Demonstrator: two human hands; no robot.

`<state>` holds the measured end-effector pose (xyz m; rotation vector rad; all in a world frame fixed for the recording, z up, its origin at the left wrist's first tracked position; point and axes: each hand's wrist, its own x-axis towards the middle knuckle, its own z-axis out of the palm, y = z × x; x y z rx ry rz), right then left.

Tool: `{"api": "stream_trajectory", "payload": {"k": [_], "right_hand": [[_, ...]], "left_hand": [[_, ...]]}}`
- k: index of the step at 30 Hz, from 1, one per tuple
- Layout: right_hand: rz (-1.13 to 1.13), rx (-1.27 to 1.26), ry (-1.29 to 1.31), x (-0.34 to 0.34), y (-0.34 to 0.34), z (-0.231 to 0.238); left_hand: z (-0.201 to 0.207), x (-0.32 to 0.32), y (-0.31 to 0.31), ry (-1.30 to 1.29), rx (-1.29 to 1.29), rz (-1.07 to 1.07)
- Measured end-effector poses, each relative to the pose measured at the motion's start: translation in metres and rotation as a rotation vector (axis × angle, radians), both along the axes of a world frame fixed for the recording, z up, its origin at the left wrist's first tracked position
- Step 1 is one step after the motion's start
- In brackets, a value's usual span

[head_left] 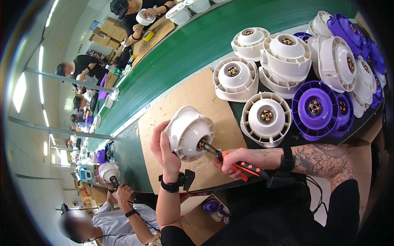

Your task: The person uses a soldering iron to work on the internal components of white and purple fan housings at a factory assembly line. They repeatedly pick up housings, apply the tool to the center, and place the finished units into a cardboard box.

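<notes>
My left hand is closed around the side of a white round plastic fan housing, holding it tilted above a flat cardboard sheet. Copper windings show in the opening at the housing's centre. Pliers with orange-red and black handles are gripped in my right hand. Their jaws reach into that central opening, at the windings; what exactly they pinch is too small to make out. Both wrists wear black bands.
White housings and purple ones crowd the right of the bench, some stacked. A green conveyor belt runs beyond the cardboard. At lower left a co-worker handles another white housing. An open box with purple and white parts stands below.
</notes>
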<state>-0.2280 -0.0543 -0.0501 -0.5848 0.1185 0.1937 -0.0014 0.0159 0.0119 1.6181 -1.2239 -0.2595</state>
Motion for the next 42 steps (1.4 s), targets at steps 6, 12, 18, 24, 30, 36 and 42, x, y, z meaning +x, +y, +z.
{"api": "stream_trajectory", "payload": {"k": [6,12,18,24,30,36,42], "right_hand": [[0.013,0.072,0.015,0.000,-0.001,-0.008],[-0.018,0.016,0.072,0.000,0.000,-0.001],[-0.024,-0.052,0.104,0.002,0.002,0.005],[-0.047,-0.438,0.240,-0.002,-0.002,0.010],[-0.077,-0.655,0.219,0.003,0.005,0.007],[-0.090,-0.653,0.161,-0.002,0.004,0.012],[-0.165,-0.700,0.095,0.002,0.011,0.002]], "left_hand": [[-0.001,-0.011,-0.001,0.051,-0.051,-0.005],[-0.003,-0.009,0.000,-0.029,-0.006,-0.024],[0.001,-0.010,0.004,-0.110,-0.003,-0.056],[0.058,-0.026,-0.004,-0.240,0.437,-0.186],[0.049,-0.050,-0.010,-0.597,0.444,0.008],[0.041,-0.048,-0.002,-0.481,0.261,-0.036],[0.036,-0.045,0.005,-0.512,0.146,-0.024]]}}
